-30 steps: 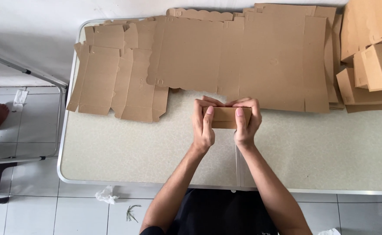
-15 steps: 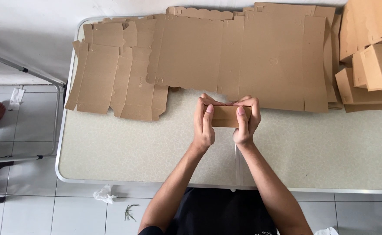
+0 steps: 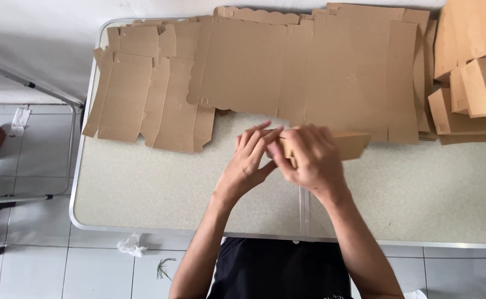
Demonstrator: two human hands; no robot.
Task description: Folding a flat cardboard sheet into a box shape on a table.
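A speckled folding table stands on pale floor tiles.
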